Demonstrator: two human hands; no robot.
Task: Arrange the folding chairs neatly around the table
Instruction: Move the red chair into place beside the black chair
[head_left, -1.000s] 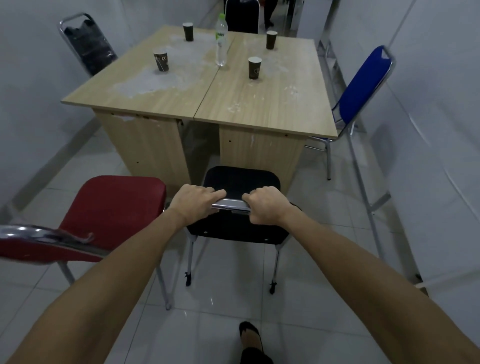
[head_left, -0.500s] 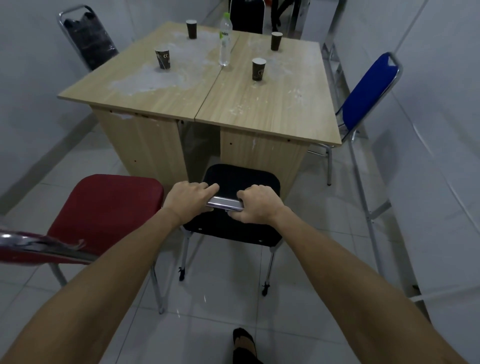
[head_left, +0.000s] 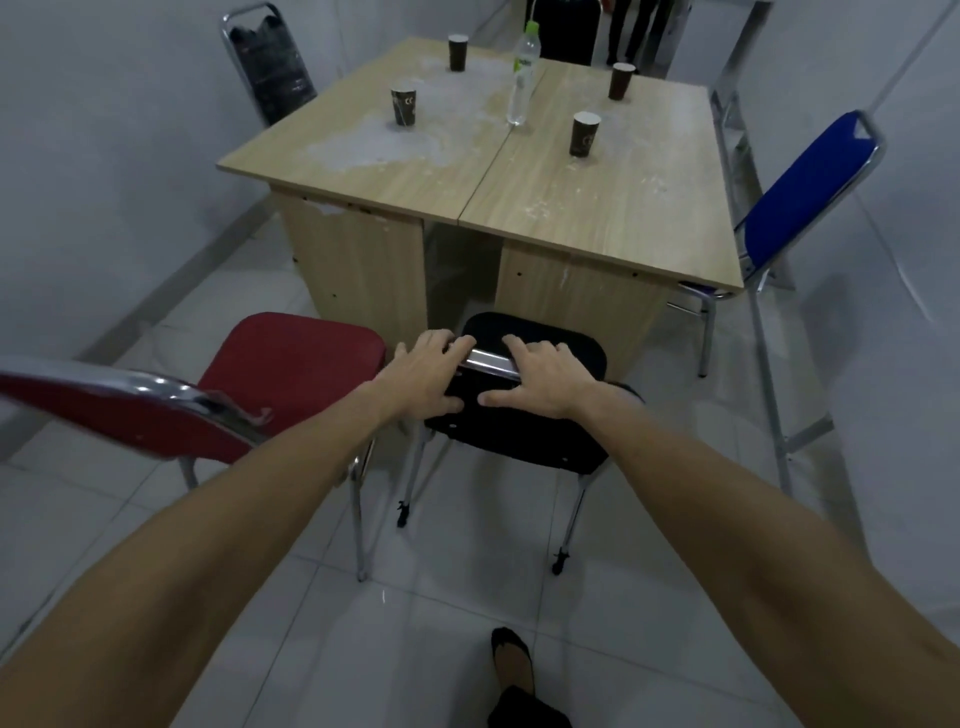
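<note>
A black folding chair (head_left: 519, 436) stands pushed up to the near side of the wooden table (head_left: 571, 208), its seat toward the table. My left hand (head_left: 421, 374) and my right hand (head_left: 545, 379) lie on the chrome top bar of its backrest. Their fingers are straightened and spread, with the thumbs on the near face of the backrest. A red folding chair (head_left: 296, 353) stands just left of it, almost touching. A blue folding chair (head_left: 805, 192) stands at the table's right side.
Two more black chairs stand at the far left (head_left: 270, 73) and the far end (head_left: 566, 26) of the table. Several paper cups (head_left: 584, 135) and a water bottle (head_left: 522, 78) are on top. Walls run close on both sides. My foot (head_left: 511, 660) is on the tiled floor.
The black chair has slid closer to the table and beside the red chair. Both hands have loosened from closed fists on the top bar to spread fingers.
</note>
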